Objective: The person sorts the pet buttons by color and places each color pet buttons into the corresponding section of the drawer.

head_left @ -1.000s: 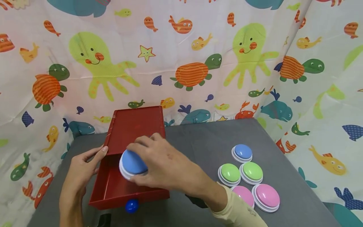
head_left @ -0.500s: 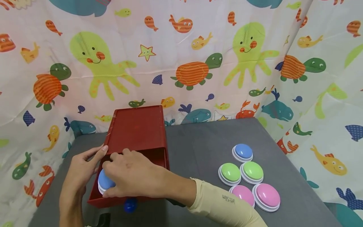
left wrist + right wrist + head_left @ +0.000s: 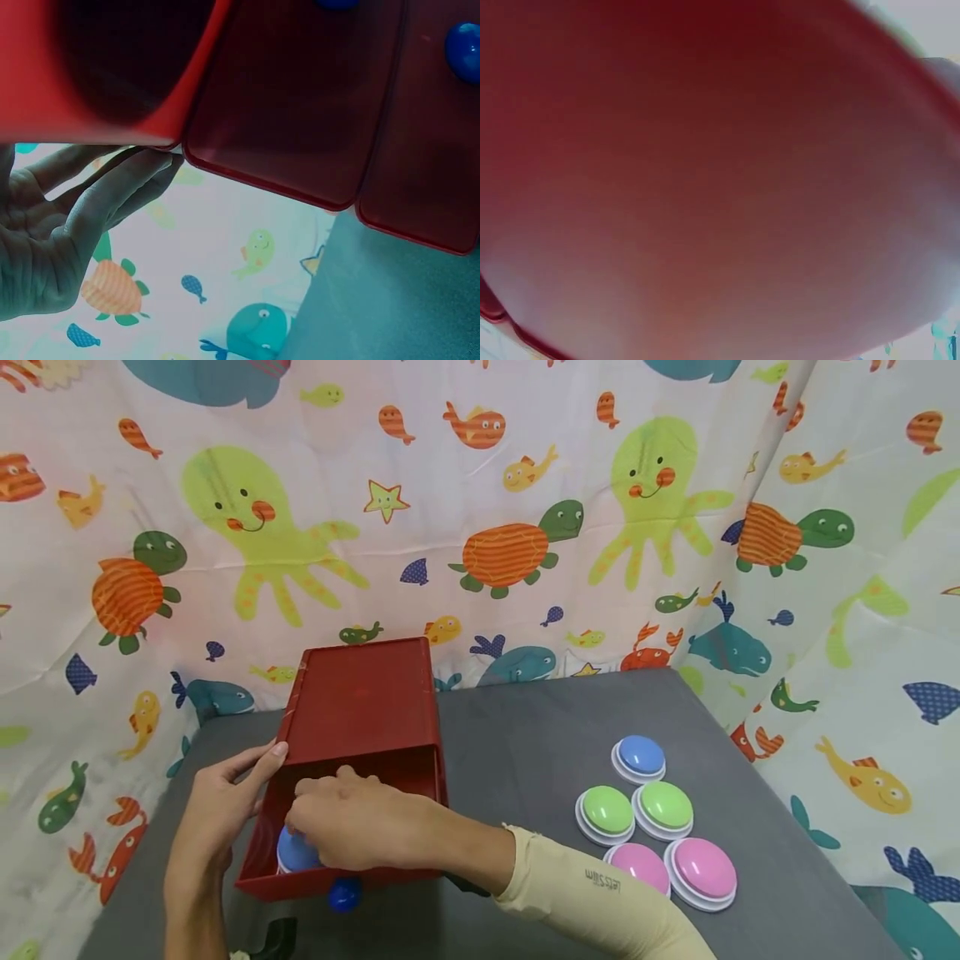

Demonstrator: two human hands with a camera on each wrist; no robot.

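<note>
A red drawer unit (image 3: 363, 697) stands on the grey surface with its top drawer (image 3: 258, 860) pulled out toward me. My right hand (image 3: 356, 822) reaches into that drawer and grips a blue dome push light (image 3: 297, 852) near its front left corner. The hand hides the light's right part. My left hand (image 3: 225, 797) rests against the unit's left side, thumb tip at the top front corner. In the left wrist view its straight fingers (image 3: 124, 180) touch the red edge. The right wrist view holds mostly a blurred red surface (image 3: 720, 180).
A blue knob (image 3: 345, 894) sticks out from the drawer front. Lower drawer fronts (image 3: 292, 97) with blue knobs show in the left wrist view. To the right lie a blue push light (image 3: 641, 756), two green push lights (image 3: 664, 807) and two pink push lights (image 3: 703, 870). A sea-animal curtain (image 3: 480, 485) hangs behind.
My right hand has carried the blue push light left and down into the drawer, then shifted it slightly right along the front. The left hand keeps its place at the unit's side.
</note>
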